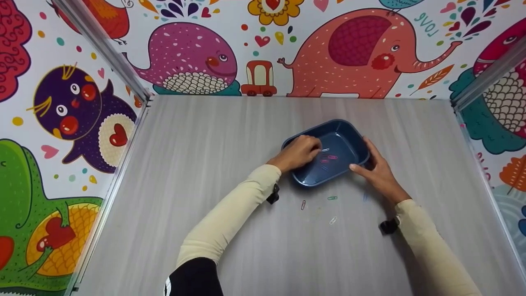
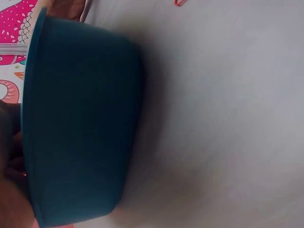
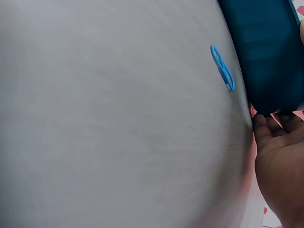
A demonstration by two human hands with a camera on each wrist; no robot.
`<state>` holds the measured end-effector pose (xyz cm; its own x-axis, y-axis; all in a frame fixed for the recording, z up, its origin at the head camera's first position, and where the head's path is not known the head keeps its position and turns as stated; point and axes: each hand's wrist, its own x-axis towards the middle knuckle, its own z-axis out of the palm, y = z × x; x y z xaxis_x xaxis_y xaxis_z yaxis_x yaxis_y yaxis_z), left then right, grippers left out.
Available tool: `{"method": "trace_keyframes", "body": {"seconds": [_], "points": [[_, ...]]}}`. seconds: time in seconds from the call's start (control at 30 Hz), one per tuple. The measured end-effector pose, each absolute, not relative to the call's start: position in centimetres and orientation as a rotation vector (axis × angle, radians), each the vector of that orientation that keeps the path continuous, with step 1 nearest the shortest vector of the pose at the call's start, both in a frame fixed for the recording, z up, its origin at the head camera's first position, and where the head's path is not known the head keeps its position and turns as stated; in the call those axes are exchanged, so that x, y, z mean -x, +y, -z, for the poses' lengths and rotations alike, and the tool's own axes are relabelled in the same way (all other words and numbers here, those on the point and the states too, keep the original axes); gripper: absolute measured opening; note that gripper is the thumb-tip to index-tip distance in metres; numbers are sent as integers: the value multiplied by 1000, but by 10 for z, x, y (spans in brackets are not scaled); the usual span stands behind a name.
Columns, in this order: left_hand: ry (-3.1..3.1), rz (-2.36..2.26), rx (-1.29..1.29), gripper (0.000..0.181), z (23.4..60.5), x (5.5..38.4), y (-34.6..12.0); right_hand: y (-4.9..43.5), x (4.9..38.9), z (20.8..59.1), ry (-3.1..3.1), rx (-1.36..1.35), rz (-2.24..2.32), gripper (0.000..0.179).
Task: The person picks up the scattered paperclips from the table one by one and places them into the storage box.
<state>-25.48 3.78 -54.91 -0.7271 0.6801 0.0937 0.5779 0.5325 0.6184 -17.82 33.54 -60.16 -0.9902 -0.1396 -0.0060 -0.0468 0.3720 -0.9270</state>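
A dark blue rectangular basin stands on the table, holding several paper clips. My left hand reaches over its left rim, fingers bent down inside; the fingertips are hidden, so I cannot tell whether they pinch anything. Right by those fingers lies a pale clip, with a pink clip and a dark blue clip nearby. At the basin's right end my right hand holds the corner, thumb at the near side and fingers along the outer wall. In the right wrist view, its fingers meet the basin's end.
In front of the basin, loose paper clips lie on the grey table: a red clip, a green clip, a white clip and a blue clip. Printed cartoon panels wall the table's back and sides.
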Motion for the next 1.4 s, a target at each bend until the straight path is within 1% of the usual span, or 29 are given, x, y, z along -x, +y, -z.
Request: {"method": "trace_keyframes", "body": {"seconds": [0.53, 0.7, 1.07, 1.4], "points": [[2542, -588, -1265, 18, 540, 273, 51, 336, 178, 598, 2508, 186, 1713, 100], [2549, -521, -1240, 23, 541, 278, 52, 336, 179, 598, 2482, 205, 1732, 98], [2614, -405, -1190, 25, 547, 280, 64, 335, 178, 599, 2476, 194, 1736, 99], [2618, -521, -1182, 21, 542, 276, 62, 336, 177, 600, 2494, 203, 1735, 98]]}}
